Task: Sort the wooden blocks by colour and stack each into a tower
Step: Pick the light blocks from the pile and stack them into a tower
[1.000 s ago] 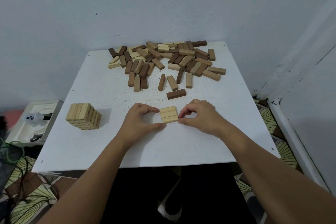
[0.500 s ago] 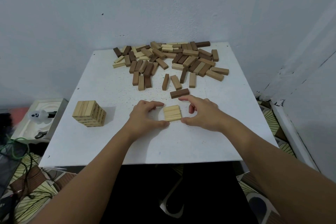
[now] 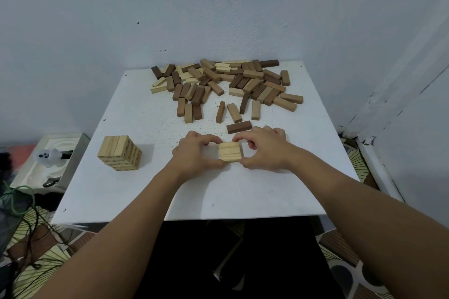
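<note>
Hands meet at the near middle of the white table point(image 3: 126, 192), one at each end of a small layer of three pale blocks point(image 3: 230, 151). The left hand point(image 3: 194, 153) pinches the layer's left end between curled forefinger and thumb; the right hand point(image 3: 263, 147) does the same at the right end. The three blocks lie flat, side by side and touching, long edges across the view, forming a near-square slab of light, fine-grained wood.

Just beyond the right hand lies a single dark brown block point(image 3: 239, 127), flat, apart from the rest. Further back, a loose pile of blocks point(image 3: 218, 82) spreads along the far edge: rectangular bars in three tones, pale, mid-tan and dark brown, mixed, some overlapping, some lying singly towards the near side.

At the table's left stands a finished pale tower point(image 3: 119, 153), squared up, several layers high, its top layer three bars wide; the side faces show dark markings too small to read.

Table surface is matt white with fine dark specks. Off its left edge sits a shallow whitish tray point(image 3: 31, 153) holding a small translucent ghost-like figure point(image 3: 48, 156); other contents indistinct.
</note>
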Available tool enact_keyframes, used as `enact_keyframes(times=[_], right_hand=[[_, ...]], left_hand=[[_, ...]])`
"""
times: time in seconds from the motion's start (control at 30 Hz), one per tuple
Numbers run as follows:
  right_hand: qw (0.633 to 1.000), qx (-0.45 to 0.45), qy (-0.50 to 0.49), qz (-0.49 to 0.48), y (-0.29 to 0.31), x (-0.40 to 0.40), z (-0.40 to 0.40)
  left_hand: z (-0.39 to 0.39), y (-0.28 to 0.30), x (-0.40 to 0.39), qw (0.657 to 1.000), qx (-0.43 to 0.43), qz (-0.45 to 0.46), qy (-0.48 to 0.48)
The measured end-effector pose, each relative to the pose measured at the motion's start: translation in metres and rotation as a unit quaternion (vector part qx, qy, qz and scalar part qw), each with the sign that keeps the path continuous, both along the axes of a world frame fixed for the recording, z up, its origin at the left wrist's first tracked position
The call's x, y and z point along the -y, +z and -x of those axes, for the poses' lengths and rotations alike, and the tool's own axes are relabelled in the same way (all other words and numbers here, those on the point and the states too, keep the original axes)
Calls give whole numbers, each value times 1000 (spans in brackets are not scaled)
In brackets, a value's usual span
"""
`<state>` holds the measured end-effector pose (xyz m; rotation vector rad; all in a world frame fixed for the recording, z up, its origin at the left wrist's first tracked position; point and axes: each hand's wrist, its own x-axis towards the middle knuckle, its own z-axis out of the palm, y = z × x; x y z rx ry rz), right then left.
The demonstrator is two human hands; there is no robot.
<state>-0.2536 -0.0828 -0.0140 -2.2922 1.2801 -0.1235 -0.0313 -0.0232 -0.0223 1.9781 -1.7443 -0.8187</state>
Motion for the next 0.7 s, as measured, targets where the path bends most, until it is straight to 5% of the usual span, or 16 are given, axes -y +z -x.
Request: enact_keyframes(times=[0.33,0.7], right_hand=[[989,131,-14,68,55,-14,-56],[982,181,12,57,62,-58,-190]], left_hand=[[-51,88,-17,987,106,124,7],[-201,108,-65,993,94,68,-27]])
